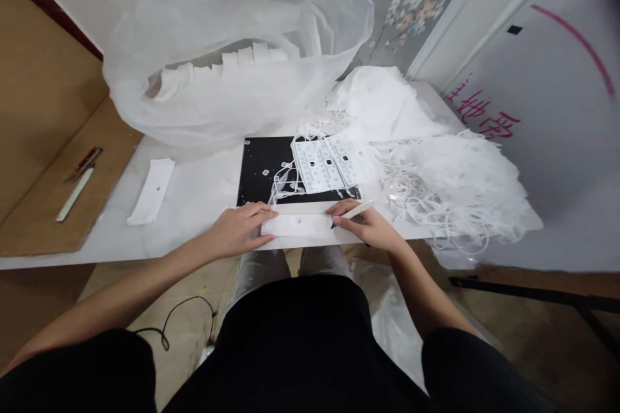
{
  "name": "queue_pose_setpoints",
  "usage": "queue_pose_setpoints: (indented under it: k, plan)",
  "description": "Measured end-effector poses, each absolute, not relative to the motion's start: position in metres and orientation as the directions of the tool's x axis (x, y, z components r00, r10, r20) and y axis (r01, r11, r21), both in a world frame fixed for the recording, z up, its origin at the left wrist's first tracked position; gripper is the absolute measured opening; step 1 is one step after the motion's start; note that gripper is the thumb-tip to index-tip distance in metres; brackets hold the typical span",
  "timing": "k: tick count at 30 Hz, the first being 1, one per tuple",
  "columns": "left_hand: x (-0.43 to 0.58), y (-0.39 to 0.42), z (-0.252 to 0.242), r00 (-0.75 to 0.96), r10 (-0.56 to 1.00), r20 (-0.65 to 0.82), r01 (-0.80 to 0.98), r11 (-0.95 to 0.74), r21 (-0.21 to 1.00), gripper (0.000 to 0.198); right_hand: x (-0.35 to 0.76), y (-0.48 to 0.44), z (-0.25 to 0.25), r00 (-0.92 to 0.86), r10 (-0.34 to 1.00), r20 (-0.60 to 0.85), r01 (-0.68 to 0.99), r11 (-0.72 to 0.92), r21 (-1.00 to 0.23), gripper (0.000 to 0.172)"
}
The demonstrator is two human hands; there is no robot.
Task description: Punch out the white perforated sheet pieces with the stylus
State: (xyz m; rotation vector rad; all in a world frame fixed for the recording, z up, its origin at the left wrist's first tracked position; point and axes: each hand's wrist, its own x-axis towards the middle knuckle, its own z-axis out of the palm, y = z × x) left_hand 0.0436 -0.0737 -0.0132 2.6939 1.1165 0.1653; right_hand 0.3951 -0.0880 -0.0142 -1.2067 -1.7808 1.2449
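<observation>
White flat surface spans mid-frame. On it, upper centre-left: big translucent plastic bag with white folded pieces inside. Right of centre, loose heap of white corded sheet material. Centre: black flat rectangular mat, white patterned panels lying on it. Lower centre, left hand, fingers moderately parted on the left end of a white narrow folded strip. Right hand at the strip's right end, fingers gripping a white dark-tipped pen.
</observation>
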Motion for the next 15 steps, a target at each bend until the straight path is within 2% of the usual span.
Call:
queue_pose_setpoints:
  k: [3,6,8,15]
  plan:
    - [0.054,-0.067,-0.006,0.74,0.668,0.082,0.651,-0.742,0.16,0.049,0.392,-0.075,-0.007,-0.324,0.946,-0.007,0.342,0.11,-0.933,0.026]
    - [0.076,-0.048,0.0,0.782,0.587,0.212,0.578,-0.809,0.109,0.056,0.379,-0.044,-0.01,-0.259,0.96,0.11,0.331,0.195,-0.923,0.031]
    - [0.093,-0.031,-0.003,0.828,0.495,0.265,0.491,-0.867,0.086,0.052,0.369,-0.024,-0.021,-0.224,0.956,0.189,0.333,0.257,-0.907,0.032]
    - [0.111,0.005,-0.033,0.876,0.413,0.249,0.42,-0.907,0.03,0.045,0.361,-0.01,-0.055,-0.26,0.94,0.222,0.361,0.308,-0.88,0.026]
